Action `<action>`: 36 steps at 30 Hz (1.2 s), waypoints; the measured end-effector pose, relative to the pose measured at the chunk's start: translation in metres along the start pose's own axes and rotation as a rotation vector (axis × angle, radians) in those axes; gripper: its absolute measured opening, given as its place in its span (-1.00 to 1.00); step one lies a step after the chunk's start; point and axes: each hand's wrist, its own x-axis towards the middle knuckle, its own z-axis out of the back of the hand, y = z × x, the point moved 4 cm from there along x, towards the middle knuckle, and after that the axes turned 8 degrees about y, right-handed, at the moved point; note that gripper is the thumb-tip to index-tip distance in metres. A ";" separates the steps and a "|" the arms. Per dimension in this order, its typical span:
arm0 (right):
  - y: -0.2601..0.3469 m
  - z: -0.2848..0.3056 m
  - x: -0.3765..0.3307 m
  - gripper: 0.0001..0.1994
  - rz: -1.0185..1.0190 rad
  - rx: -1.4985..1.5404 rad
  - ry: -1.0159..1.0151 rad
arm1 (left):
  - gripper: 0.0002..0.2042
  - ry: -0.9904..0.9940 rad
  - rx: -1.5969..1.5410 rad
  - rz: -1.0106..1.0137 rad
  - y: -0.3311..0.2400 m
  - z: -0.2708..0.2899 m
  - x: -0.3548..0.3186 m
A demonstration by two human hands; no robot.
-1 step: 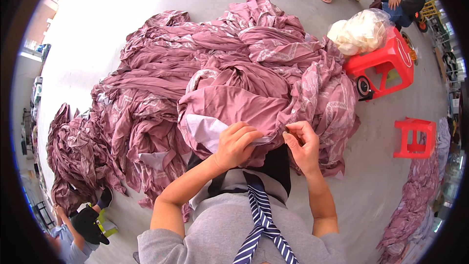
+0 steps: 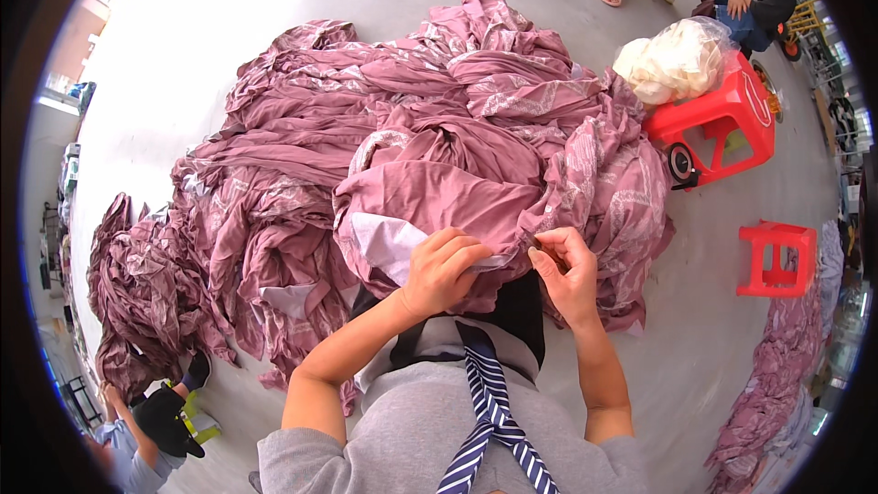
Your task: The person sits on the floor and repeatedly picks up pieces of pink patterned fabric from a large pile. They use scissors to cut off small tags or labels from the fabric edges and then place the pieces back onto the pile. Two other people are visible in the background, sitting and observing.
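A large heap of mauve fabric (image 2: 448, 197) with whitish patterned bands is bunched up in front of me and over my lap. My left hand (image 2: 444, 270) is closed on an edge of this cloth, next to a pale lilac patch (image 2: 384, 240) of its other side. To its right, my right hand (image 2: 565, 270) is curled in a pinch, with thumb and forefinger close together at the cloth's edge. Something small and dark shows at those fingertips, too small to name.
A red plastic stool (image 2: 722, 114) stands right of the heap, beside a clear bag of cream material (image 2: 672, 59). Another red stool (image 2: 777, 261) is farther right, near more mauve fabric (image 2: 768, 384). People sit at lower left (image 2: 137, 439) and upper right (image 2: 745, 0).
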 end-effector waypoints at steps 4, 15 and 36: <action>0.000 0.014 0.002 -0.76 -0.003 -0.038 0.027 | -0.67 -0.006 0.019 0.009 0.004 0.002 -0.004; 0.032 0.013 0.019 -0.76 0.156 -0.488 0.296 | -0.69 0.024 0.055 -0.053 0.001 0.001 0.003; -0.030 0.005 -0.003 -0.69 0.117 -0.416 0.291 | -0.83 -0.388 0.125 0.703 0.050 0.085 -0.085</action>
